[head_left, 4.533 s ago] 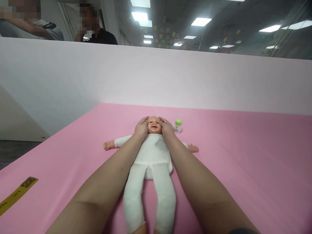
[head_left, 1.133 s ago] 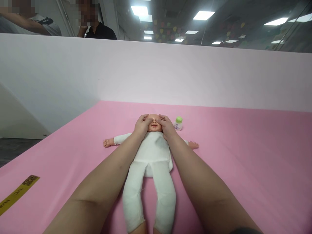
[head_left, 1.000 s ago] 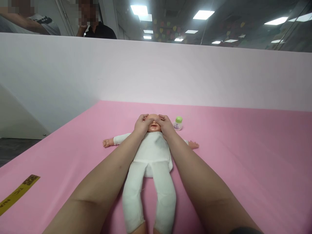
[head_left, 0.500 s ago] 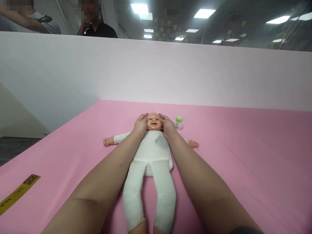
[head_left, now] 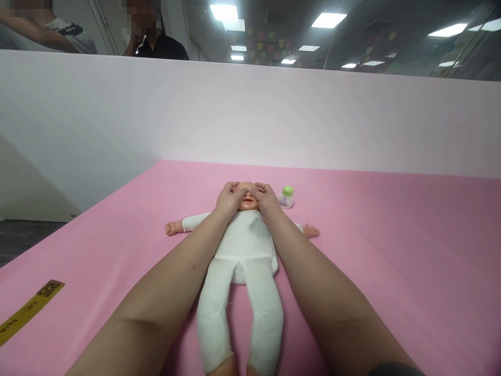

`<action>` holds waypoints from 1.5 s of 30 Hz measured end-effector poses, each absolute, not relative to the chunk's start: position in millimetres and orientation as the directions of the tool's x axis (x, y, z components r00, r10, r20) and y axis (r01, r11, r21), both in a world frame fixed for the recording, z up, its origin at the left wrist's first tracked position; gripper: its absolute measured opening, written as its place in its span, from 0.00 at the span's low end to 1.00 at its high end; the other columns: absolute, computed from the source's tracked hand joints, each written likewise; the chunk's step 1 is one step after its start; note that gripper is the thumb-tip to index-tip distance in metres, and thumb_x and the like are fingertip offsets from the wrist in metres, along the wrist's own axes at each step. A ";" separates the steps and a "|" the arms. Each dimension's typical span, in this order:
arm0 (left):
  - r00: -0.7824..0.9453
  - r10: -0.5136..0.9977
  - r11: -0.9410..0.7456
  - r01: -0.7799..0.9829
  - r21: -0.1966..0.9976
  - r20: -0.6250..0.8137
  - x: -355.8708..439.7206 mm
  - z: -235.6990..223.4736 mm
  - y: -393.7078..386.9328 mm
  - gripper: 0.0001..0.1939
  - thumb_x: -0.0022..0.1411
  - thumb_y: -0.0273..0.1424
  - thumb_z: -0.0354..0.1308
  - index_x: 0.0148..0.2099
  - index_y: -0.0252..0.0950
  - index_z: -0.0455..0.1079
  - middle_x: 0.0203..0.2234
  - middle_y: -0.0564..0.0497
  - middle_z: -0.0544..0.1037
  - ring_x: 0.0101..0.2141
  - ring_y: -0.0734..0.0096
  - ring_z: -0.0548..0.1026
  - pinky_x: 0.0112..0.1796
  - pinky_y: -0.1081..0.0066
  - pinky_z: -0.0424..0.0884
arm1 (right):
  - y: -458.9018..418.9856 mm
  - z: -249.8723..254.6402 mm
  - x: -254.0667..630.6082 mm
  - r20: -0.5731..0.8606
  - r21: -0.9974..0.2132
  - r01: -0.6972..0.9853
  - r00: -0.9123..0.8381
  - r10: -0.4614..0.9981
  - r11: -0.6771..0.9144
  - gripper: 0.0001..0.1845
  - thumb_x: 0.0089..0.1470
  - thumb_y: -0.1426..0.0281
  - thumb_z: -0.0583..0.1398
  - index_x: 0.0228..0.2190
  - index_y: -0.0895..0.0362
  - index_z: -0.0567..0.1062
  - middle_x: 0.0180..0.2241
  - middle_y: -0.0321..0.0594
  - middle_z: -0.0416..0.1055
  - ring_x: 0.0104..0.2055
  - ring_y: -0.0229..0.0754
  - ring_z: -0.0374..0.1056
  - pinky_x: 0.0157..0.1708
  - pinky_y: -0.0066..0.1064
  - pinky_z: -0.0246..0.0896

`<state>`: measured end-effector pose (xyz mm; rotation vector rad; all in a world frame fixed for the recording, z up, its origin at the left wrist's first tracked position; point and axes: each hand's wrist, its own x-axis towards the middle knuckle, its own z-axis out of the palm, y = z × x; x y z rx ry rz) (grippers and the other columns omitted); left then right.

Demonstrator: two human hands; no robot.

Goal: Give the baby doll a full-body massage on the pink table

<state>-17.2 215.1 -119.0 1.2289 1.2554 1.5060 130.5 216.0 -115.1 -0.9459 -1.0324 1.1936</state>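
Near the centre of the frame a soft-bodied baby doll in a white cloth suit (head_left: 245,245) lay on its back on the pink padded mat (head_left: 391,250), arms spread and legs running toward the lower edge. The left hand (head_left: 228,199) and the right hand (head_left: 266,199) rested on either side of its plastic head, fingers loosely curled and thumbs laid across the upper face, pressing rather than gripping. Just right of the head stood a small white bottle with a green cap (head_left: 286,197). A yellow printed strip (head_left: 27,312) lay at the lower left, and a white partition wall (head_left: 274,115) crossed the upper frame
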 end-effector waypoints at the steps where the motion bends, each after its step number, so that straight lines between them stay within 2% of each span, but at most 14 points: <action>1: -0.201 0.963 -0.183 0.008 0.983 0.181 -16.9 -118.2 214.6 0.28 0.56 0.40 0.71 0.58 0.41 0.73 0.47 0.45 0.80 0.48 0.53 0.79 0.51 0.61 0.72 | 216.6 -115.7 130.1 0.123 -0.960 -0.243 0.081 0.989 0.139 0.33 0.44 0.57 0.75 0.50 0.51 0.74 0.53 0.43 0.74 0.50 0.49 0.76 0.52 0.43 0.74; 6: -0.210 0.961 -0.188 -0.010 0.982 0.182 -17.1 -117.5 216.6 0.23 0.59 0.41 0.69 0.55 0.40 0.75 0.47 0.45 0.81 0.49 0.53 0.79 0.53 0.59 0.72 | 227.6 -125.2 129.6 0.128 -0.963 -0.224 0.115 0.985 0.152 0.27 0.49 0.55 0.70 0.49 0.50 0.76 0.49 0.40 0.77 0.50 0.47 0.75 0.54 0.44 0.72; 11: -0.228 0.958 -0.199 -0.079 0.977 0.176 -21.4 -123.4 225.2 0.22 0.61 0.40 0.66 0.55 0.40 0.76 0.51 0.44 0.81 0.53 0.54 0.77 0.56 0.58 0.72 | 238.9 -133.3 133.4 0.109 -0.942 -0.311 0.076 0.991 0.127 0.22 0.51 0.61 0.67 0.49 0.48 0.79 0.51 0.38 0.78 0.55 0.49 0.73 0.59 0.46 0.70; 15: -0.215 0.964 -0.188 -0.154 0.970 0.153 -27.6 -127.9 230.5 0.20 0.62 0.37 0.64 0.55 0.39 0.78 0.54 0.43 0.80 0.54 0.56 0.78 0.57 0.57 0.72 | 239.2 -133.1 138.7 0.105 -0.928 -0.361 -0.008 0.994 0.095 0.24 0.49 0.66 0.69 0.50 0.46 0.80 0.54 0.37 0.78 0.61 0.53 0.70 0.61 0.51 0.70; 18: -0.167 0.976 -0.174 -0.222 0.959 0.138 -31.5 -127.3 228.3 0.22 0.62 0.37 0.65 0.57 0.38 0.77 0.56 0.41 0.79 0.54 0.55 0.78 0.57 0.55 0.73 | 234.5 -130.1 142.9 0.116 -0.933 -0.353 -0.091 0.989 0.077 0.27 0.52 0.64 0.69 0.54 0.46 0.78 0.58 0.37 0.76 0.62 0.52 0.70 0.62 0.52 0.68; 22: -0.089 0.979 -0.196 -0.205 0.959 0.181 -37.4 -120.5 216.0 0.32 0.58 0.40 0.71 0.63 0.38 0.74 0.59 0.40 0.77 0.59 0.50 0.75 0.60 0.54 0.70 | 221.9 -122.3 151.5 0.162 -0.946 -0.311 -0.194 0.968 0.096 0.36 0.53 0.59 0.71 0.62 0.47 0.72 0.65 0.39 0.68 0.64 0.49 0.68 0.65 0.47 0.64; 25: 0.011 0.987 -0.154 -0.159 0.975 0.158 -45.3 -113.6 204.1 0.45 0.51 0.39 0.77 0.69 0.39 0.68 0.62 0.39 0.74 0.60 0.45 0.73 0.61 0.53 0.69 | 211.3 -114.1 159.6 0.169 -0.972 -0.206 -0.278 0.946 0.113 0.51 0.44 0.63 0.77 0.67 0.46 0.66 0.68 0.40 0.64 0.66 0.51 0.66 0.66 0.46 0.62; 28: 0.112 0.989 -0.083 -0.121 0.989 0.096 -53.8 -108.2 195.7 0.57 0.44 0.36 0.81 0.74 0.42 0.62 0.62 0.38 0.74 0.58 0.41 0.75 0.58 0.51 0.71 | 205.8 -108.6 163.6 0.135 -0.987 -0.134 -0.350 0.927 0.093 0.65 0.39 0.67 0.79 0.71 0.45 0.57 0.66 0.42 0.66 0.63 0.52 0.69 0.65 0.49 0.64; 31: 0.091 0.990 -0.104 -0.081 0.991 0.111 -57.1 -106.8 194.4 0.57 0.41 0.35 0.82 0.72 0.41 0.64 0.58 0.38 0.77 0.55 0.41 0.77 0.58 0.49 0.71 | 206.9 -109.3 161.9 0.150 -0.986 -0.111 -0.310 0.939 0.121 0.68 0.37 0.67 0.80 0.73 0.46 0.53 0.65 0.43 0.68 0.61 0.52 0.71 0.64 0.50 0.65; 35: -0.007 0.976 -0.217 -0.001 0.976 0.217 -54.1 -111.3 201.9 0.48 0.43 0.37 0.82 0.66 0.38 0.72 0.57 0.39 0.78 0.57 0.41 0.75 0.60 0.49 0.69 | 210.9 -114.8 157.8 0.192 -0.980 -0.091 -0.182 0.964 0.178 0.64 0.38 0.65 0.80 0.71 0.48 0.58 0.65 0.43 0.68 0.62 0.52 0.70 0.66 0.50 0.62; 39: -0.019 0.963 -0.267 0.062 0.962 0.269 -53.6 -117.7 209.5 0.46 0.44 0.39 0.81 0.65 0.38 0.73 0.59 0.39 0.77 0.60 0.45 0.74 0.62 0.49 0.66 | 210.2 -114.5 157.6 0.209 -0.976 -0.100 -0.172 0.963 0.193 0.59 0.39 0.64 0.79 0.69 0.47 0.62 0.64 0.41 0.70 0.62 0.52 0.70 0.65 0.50 0.62; 42: -0.012 0.965 -0.261 0.023 0.965 0.261 -56.4 -121.3 211.3 0.46 0.45 0.40 0.80 0.66 0.38 0.72 0.59 0.39 0.77 0.59 0.46 0.74 0.62 0.49 0.67 | 207.3 -109.3 160.9 0.185 -0.979 -0.121 -0.200 0.962 0.163 0.54 0.42 0.65 0.78 0.67 0.46 0.66 0.62 0.41 0.72 0.60 0.51 0.72 0.65 0.50 0.63; 45: 0.001 0.971 -0.236 -0.085 0.968 0.237 -58.7 -124.3 211.9 0.42 0.49 0.41 0.79 0.65 0.38 0.73 0.59 0.39 0.77 0.59 0.46 0.75 0.61 0.49 0.68 | 204.6 -104.0 165.7 0.189 -0.979 -0.120 -0.222 0.957 0.165 0.46 0.44 0.65 0.77 0.63 0.45 0.72 0.64 0.39 0.70 0.64 0.52 0.68 0.67 0.50 0.59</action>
